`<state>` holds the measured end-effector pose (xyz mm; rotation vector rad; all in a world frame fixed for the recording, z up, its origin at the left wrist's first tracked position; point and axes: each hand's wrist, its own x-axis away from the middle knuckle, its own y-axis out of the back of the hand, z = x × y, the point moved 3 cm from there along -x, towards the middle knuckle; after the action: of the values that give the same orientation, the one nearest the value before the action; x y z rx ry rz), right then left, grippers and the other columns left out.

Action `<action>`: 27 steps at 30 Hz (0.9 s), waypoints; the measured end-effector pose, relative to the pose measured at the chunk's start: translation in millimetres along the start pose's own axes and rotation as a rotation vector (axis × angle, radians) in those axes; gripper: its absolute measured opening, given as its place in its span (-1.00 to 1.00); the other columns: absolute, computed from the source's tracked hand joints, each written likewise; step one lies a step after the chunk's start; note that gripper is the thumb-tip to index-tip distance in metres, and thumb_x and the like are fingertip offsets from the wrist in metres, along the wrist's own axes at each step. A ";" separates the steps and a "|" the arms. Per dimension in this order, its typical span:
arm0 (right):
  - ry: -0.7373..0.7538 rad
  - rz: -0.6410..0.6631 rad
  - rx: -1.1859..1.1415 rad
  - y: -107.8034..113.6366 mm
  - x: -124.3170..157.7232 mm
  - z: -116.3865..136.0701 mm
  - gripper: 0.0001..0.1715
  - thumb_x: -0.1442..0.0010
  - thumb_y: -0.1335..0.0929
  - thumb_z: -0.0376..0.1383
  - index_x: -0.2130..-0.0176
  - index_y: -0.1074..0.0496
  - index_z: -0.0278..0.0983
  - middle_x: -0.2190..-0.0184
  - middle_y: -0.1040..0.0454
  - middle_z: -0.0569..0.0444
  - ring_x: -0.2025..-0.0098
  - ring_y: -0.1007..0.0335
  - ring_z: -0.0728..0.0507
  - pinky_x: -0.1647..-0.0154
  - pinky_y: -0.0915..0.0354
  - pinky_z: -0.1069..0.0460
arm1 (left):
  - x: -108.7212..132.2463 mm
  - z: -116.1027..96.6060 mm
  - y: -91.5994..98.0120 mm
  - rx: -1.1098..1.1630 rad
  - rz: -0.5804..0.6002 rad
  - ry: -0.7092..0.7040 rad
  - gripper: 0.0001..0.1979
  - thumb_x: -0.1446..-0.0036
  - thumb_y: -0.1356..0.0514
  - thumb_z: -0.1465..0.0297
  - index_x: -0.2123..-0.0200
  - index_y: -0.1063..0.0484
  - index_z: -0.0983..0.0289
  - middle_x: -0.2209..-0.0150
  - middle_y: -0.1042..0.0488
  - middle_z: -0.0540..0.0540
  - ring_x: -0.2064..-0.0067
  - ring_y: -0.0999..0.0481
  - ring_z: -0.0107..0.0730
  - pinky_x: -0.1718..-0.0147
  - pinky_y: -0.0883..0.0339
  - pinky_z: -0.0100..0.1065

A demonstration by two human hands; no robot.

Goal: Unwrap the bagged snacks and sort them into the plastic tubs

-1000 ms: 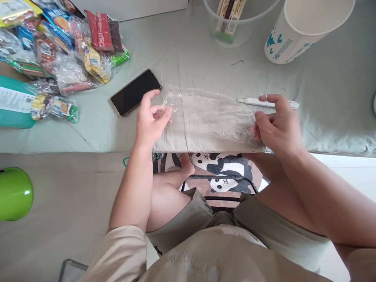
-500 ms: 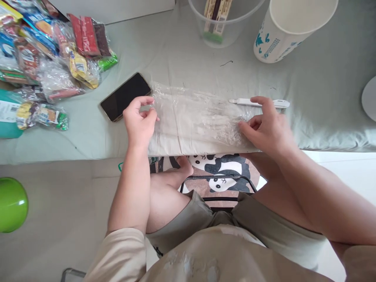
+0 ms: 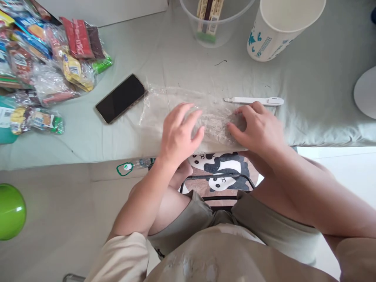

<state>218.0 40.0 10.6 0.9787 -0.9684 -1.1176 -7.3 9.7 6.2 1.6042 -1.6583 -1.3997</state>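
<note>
A clear plastic bag (image 3: 158,113), flat and crumpled, lies along the front of the covered table. My left hand (image 3: 180,133) is over its middle, fingers spread and thumb apart, with no grip on the film. At the bag's bunched right end is my right hand (image 3: 258,127). Its thumb and bent fingers stay apart on the film there, touching rather than gripping it. Just behind the right fingers rests a white utility knife (image 3: 254,101). To the left of the bag lies a black phone (image 3: 121,98), screen up.
Wrapped snacks (image 3: 53,58) are heaped at the left. A clear plastic tub (image 3: 217,35) with packets inside and a white paper bucket (image 3: 282,35) stand at the back. A white round object (image 3: 366,93) is at the right. The table's front edge runs below my hands.
My left hand has moved right, from the bag's left end to over its middle, and its fingers have spread. My right hand has shifted slightly left, away from the knife.
</note>
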 end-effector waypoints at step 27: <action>-0.150 -0.150 -0.830 9.6 -34.2 -8.1 -0.55 -0.15 -0.35 -0.36 -0.04 -0.27 -0.15 0.12 -0.48 0.01 0.40 -0.37 -0.04 0.36 -0.35 -0.02 | -0.9 -13.8 -16.6 -0.087 0.425 0.077 -0.47 -0.37 -0.16 0.27 -0.36 -0.37 0.20 -0.48 -0.21 0.30 -0.55 -0.07 0.22 -0.48 -0.02 0.24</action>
<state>222.6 76.0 13.5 0.2914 -0.4558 -1.5521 12.4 8.8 -2.4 1.1532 -1.7384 -1.1584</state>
